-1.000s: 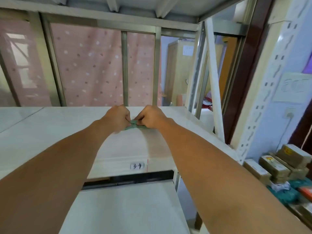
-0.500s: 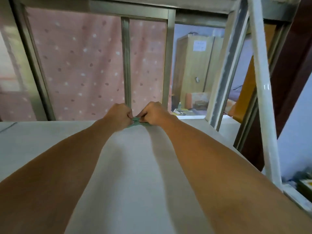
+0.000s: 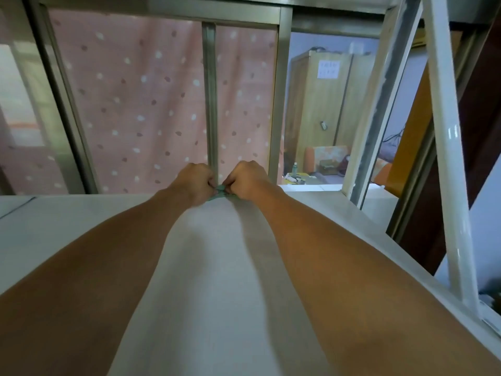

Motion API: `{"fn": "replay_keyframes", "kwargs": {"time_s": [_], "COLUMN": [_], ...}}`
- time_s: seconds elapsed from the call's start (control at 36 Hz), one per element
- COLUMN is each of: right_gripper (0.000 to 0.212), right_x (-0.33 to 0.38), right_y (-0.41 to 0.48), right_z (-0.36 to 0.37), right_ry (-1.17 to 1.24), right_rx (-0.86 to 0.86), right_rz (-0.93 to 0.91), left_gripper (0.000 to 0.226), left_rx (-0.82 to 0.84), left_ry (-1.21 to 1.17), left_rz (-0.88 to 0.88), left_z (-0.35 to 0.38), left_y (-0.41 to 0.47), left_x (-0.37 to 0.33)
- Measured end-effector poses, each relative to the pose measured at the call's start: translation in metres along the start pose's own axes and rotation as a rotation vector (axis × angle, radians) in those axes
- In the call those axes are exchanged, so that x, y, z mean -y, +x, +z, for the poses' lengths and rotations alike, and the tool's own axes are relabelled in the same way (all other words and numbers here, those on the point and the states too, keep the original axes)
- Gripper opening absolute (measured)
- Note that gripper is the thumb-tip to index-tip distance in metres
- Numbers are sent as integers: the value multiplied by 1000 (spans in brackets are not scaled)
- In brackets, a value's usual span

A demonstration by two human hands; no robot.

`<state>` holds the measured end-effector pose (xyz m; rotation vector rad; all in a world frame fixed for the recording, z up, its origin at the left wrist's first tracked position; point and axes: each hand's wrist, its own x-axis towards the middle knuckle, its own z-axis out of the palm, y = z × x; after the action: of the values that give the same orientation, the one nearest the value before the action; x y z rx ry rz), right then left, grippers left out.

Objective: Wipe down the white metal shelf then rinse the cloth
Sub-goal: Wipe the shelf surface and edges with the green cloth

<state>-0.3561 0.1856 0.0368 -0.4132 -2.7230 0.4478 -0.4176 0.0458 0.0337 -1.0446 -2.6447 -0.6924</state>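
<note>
White shelf (image 3: 217, 267) stretching ahead toward pink dotted curtain (image 3: 141, 104); your left hand (image 3: 193, 183) and right hand (image 3: 248, 180) both clenching green cloth (image 3: 221, 192), mostly hidden, seemingly touching far edge.

The shelf (image 3: 222, 267) had a matt, pale painted surface, faintly grainy, while its slanted upright (image 3: 447, 147) was glossy white metal that caught highlights. The green cloth (image 3: 221, 192) looked soft and crumpled. The window frame (image 3: 210, 99) was dull brushed metal, the dotted pink curtain (image 3: 141, 104) thin fabric, the cabinet (image 3: 322, 104) light wood.
</note>
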Motion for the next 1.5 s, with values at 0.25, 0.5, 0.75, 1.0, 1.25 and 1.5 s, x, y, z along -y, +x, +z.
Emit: {"fn": "replay_keyframes", "kwargs": {"time_s": [0.25, 0.5, 0.75, 1.0, 1.25, 1.5], "right_gripper": [24, 21, 21, 21, 19, 20], "right_x": [51, 96, 139, 170, 205, 239], "right_y": [-19, -56, -121, -203, -278, -324], "right_z": [14, 20, 19, 9, 1, -2], "right_ry": [11, -1, -48, -2, -16, -15], "right_rx": [8, 31, 7, -20, -24, -8], "right_rz": [-45, -29, -15, 41, 35, 5], "left_gripper": [12, 10, 11, 10, 3, 4], "left_rx": [-33, 5, 17, 33, 57, 74], "left_ry": [25, 7, -15, -5, 15, 27], "left_rz": [24, 4, 41, 93, 92, 90], "left_z": [-28, -59, -87, -112, -141, -167], "left_y": [-32, -83, -145, -220, -296, -351], "left_x": [37, 59, 68, 61, 50, 52]}}
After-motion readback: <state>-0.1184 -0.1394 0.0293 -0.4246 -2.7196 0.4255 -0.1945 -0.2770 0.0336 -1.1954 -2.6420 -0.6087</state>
